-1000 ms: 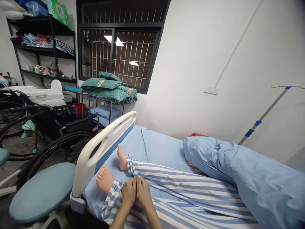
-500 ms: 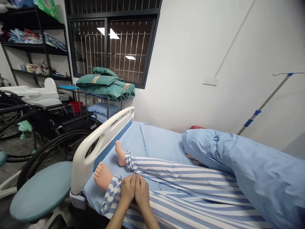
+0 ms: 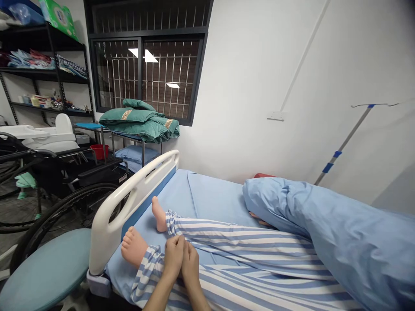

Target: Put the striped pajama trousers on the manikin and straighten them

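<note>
Two hands lie side by side at the bottom of the view: my left hand (image 3: 173, 257) and my right hand (image 3: 190, 265), touching each other, fingers closed together and pointing toward 12 o'clock. Both rest on a manikin's blue-and-white striped trousers (image 3: 246, 246); whether they pinch the cloth or only lie on it, I cannot tell. Just beside them, the manikin's near bare foot (image 3: 132, 247) sits at 10 o'clock and its far foot (image 3: 158, 214) at 11 o'clock. The legs lie on a blue bed sheet (image 3: 214, 198), with a white bed side rail (image 3: 134, 194) at 10 to 11 o'clock. A light blue blanket (image 3: 333, 229) covers the upper body at 2 o'clock. Farther out are a teal round stool seat (image 3: 42, 276) at 9 o'clock, a wheelchair (image 3: 65, 207) at 10 o'clock, green folded bedding (image 3: 139, 125) at 11 o'clock and an IV pole (image 3: 343, 144) at 1 o'clock.
</note>
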The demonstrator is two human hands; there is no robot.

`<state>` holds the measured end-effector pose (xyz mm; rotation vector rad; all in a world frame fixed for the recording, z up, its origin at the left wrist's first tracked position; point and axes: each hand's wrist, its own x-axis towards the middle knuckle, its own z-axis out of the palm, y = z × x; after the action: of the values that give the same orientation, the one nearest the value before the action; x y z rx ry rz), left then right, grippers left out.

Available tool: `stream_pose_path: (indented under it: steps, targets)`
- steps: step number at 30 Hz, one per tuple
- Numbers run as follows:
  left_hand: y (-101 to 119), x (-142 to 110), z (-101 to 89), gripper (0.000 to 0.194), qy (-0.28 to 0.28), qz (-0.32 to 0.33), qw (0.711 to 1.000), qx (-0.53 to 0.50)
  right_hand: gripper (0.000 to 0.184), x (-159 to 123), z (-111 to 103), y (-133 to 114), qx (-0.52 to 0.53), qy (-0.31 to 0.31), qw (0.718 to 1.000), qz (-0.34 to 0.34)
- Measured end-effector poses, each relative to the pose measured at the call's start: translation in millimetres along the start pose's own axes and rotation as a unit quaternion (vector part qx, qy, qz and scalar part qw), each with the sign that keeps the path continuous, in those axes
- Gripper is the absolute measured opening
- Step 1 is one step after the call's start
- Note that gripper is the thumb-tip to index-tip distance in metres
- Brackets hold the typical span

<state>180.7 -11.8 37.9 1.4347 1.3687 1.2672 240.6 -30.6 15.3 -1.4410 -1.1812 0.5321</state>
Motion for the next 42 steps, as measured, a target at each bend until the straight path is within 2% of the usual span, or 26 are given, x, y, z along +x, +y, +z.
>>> stream_pose_path:
  steps: [3, 5, 9, 13, 16, 18, 22, 28, 33, 37, 40, 42]
  targets:
    - [-21, -10, 0.9, 0.035, 0.024, 0.042, 0.987, 0.151, 0.041, -2, -1, -1, -0.007, 0.026, 1.000, 0.001]
    - [-29, -14, 0.5, 0.035, 0.025, 0.046, 0.974, 0.219, 0.042, -3, -1, -3, -0.014, 0.028, 0.999, 0.002]
    - [-28, -14, -0.7, 0.039, 0.003, 0.045, 0.962, 0.270, 0.042, -4, -1, -4, -0.023, 0.019, 0.999, 0.013]
    - [-26, -13, 0.3, 0.039, 0.010, 0.041, 0.959, 0.279, 0.042, 1, -1, -2, -0.001, 0.003, 1.000, 0.021]
    - [-26, -14, 0.7, 0.039, 0.021, 0.030, 0.960, 0.277, 0.041, 7, -5, -6, 0.017, -0.032, 0.999, 0.020]
    - [-25, -14, -0.3, 0.039, 0.021, 0.028, 0.962, 0.272, 0.040, 10, -10, -12, -0.006, -0.055, 0.998, 0.007]
    - [-20, -15, -3.4, 0.042, -0.017, 0.032, 0.968, 0.249, 0.039, 5, -20, -19, -0.062, -0.073, 0.995, -0.030]
    - [-16, -15, -3.0, 0.036, -0.024, 0.030, 0.964, 0.264, 0.040, -6, -19, -9, -0.073, -0.026, 0.997, -0.019]
    - [-15, -17, -2.3, 0.037, -0.030, 0.024, 0.970, 0.242, 0.042, -3, -18, -7, -0.062, -0.036, 0.997, -0.003]
    - [-10, -11, 0.7, 0.033, -0.050, 0.002, 0.984, 0.169, 0.042, -1, -21, -7, -0.035, -0.032, 0.999, 0.018]
    - [1, -3, 3.9, 0.034, -0.082, -0.021, 0.993, 0.078, 0.044, 0, -22, -4, -0.006, -0.027, 0.999, 0.022]
    - [10, 1, 6.2, 0.037, -0.079, -0.024, 0.996, 0.014, 0.045, -1, -22, -3, 0.004, -0.022, 1.000, 0.014]
